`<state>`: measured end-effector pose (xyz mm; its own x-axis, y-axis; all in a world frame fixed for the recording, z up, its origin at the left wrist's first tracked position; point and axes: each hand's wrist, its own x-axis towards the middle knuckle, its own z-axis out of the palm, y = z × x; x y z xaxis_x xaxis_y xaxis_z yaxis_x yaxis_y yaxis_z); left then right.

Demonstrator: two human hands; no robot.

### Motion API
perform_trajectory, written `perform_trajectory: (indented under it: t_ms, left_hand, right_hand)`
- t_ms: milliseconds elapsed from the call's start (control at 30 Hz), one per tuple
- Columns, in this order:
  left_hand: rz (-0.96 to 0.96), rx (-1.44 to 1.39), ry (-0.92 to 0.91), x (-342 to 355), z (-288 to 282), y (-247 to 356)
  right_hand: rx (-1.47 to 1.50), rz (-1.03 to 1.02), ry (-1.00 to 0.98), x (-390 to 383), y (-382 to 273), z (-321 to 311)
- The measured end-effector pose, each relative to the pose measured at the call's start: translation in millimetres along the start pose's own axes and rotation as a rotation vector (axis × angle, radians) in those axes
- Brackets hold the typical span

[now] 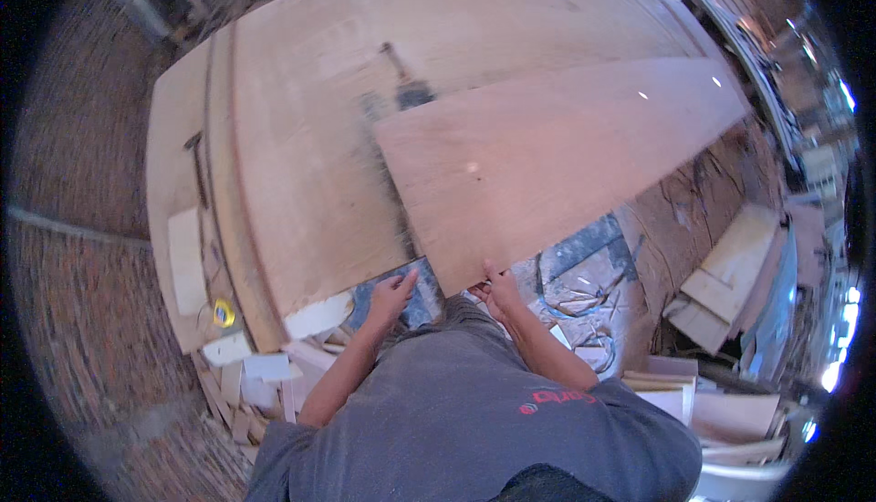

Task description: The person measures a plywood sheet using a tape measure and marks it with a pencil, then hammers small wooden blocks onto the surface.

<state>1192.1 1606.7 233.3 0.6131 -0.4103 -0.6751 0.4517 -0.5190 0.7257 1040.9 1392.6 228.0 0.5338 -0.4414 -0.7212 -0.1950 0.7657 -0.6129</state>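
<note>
Right hand [497,293] pinches the lower edge of a pinkish plywood panel [538,160] at lower centre, while the left hand [392,299], loosely curled with nothing visible in it, is beside a broad pale sheet [301,164] in a cluttered room, brickwork [73,319] at frame left. Above the right hand, the panel's long axis slants toward the upper right.

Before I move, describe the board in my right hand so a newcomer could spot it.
Find the large pale panel ahead. Overlapping its near right part is a smaller sheet, its near corner held by your right hand. Its pinker colour sets it apart.
</note>
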Motion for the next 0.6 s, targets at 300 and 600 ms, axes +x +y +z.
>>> perform_trajectory:
  t_ms: [300,600]
  left_hand:
    - [-0.034,-0.533,0.059,-39.3,-55.2,-66.3]
    - [-0.113,-0.649,0.268,-73.5,-110.2,-147.6]
  right_hand:
    - [-0.139,0.398,-0.338,-58.0,89.8,72.6]
    - [-0.662,0.283,-0.095,-34.4,74.4,1.8]
